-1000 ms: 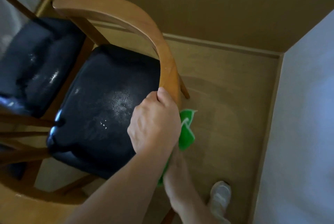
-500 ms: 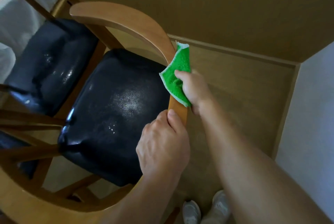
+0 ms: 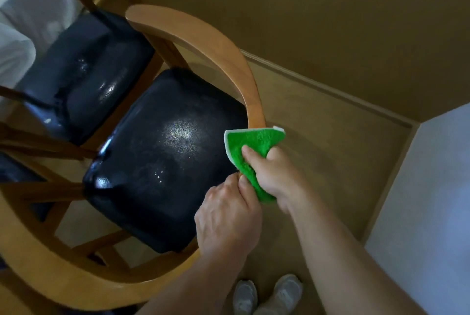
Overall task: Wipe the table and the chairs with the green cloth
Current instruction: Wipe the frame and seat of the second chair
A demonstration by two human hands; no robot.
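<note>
My right grip was curled tight, thumb pressed forward on top, forearm reaching in bare from the lower right. My left grip sat just below it, knuckles up, fingers wrapped under, touching the right at the thumb. Both wrists were nearly straight.

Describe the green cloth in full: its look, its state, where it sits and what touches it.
The green cloth is bright green and fluffy like microfibre, with a white edge or backing showing along its top and left side. It is folded over the curved wooden back rail of the near chair. The right hand grips it around the rail. The left hand holds the rail just below, beside the cloth's lower end.
</note>
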